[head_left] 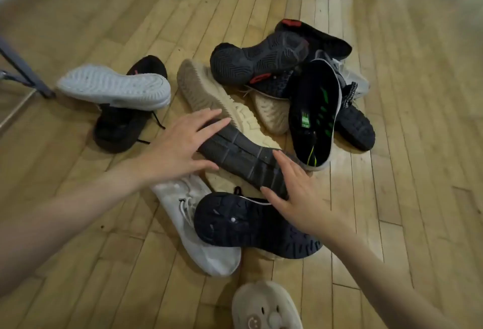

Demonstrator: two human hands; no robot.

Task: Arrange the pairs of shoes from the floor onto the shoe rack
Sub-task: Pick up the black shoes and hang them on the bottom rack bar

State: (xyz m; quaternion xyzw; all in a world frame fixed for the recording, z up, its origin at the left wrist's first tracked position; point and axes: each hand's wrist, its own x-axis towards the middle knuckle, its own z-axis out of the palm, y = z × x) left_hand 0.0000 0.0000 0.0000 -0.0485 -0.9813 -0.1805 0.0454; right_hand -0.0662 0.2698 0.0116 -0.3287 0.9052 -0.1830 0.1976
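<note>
A dark grey shoe lying sole-up, its ribbed rubber sole (241,157) running diagonally through the middle of the frame, sits in a jumble of shoes on the pale wooden plank floor (104,237). The left hand (180,149) is spread wide with fingers on the upper-left end of that sole; the right hand (300,195) is also open, its fingers resting against the sole's lower-right end. Neither hand has closed around the shoe.

Just below, a navy shoe with a dark lugged sole (254,226) lies sole-up, overlapping a white mesh sneaker (198,234) that points toward the lower centre. Above the grey sole, a beige knit shoe with a ridged tan sole (206,88) lies on its side, with a second beige shoe (271,112) to its right. Right of centre, a black shoe with green insole markings (315,117) lies open side up. In the upper right, a charcoal shoe with red accents (258,63) lies sole-up atop other dark shoes.

At left, a white-soled shoe (115,88) rests on a black laced sneaker (117,127). A dark metal frame (23,72) enters at the far left edge. A cream slipper with a smiley charm (266,307) shows at the bottom edge.
</note>
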